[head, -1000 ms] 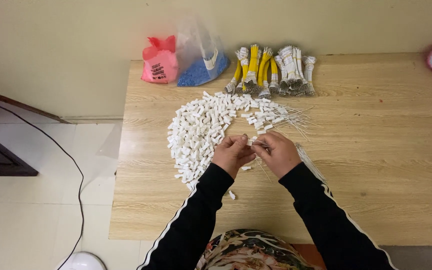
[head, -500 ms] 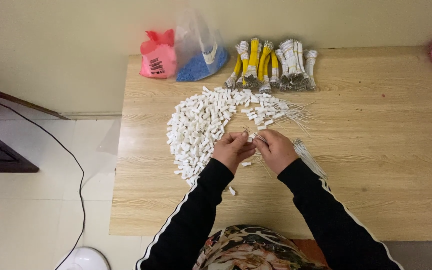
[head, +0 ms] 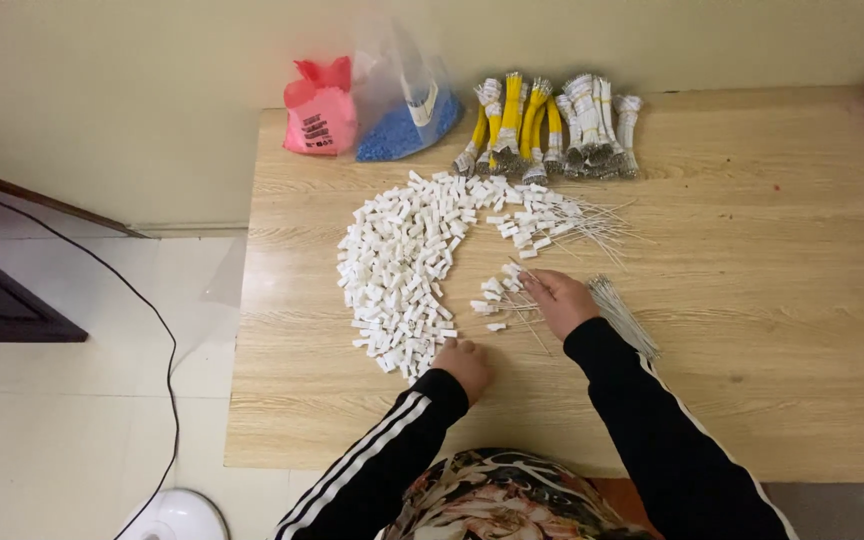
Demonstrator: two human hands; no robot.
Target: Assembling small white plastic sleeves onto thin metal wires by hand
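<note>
Left hand, loosely curled, rests at the near edge of the pile of small white connector housings on the wooden table; right hand, fingers spread flat, touches thin wires beside a wire bundle

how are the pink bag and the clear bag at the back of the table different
The pink bag is opaque and squat, its contents hidden; the clear bag is see-through, taller, and shows blue bits heaped at its bottom. Both are plastic and sit side by side at the table's far left edge.
</note>
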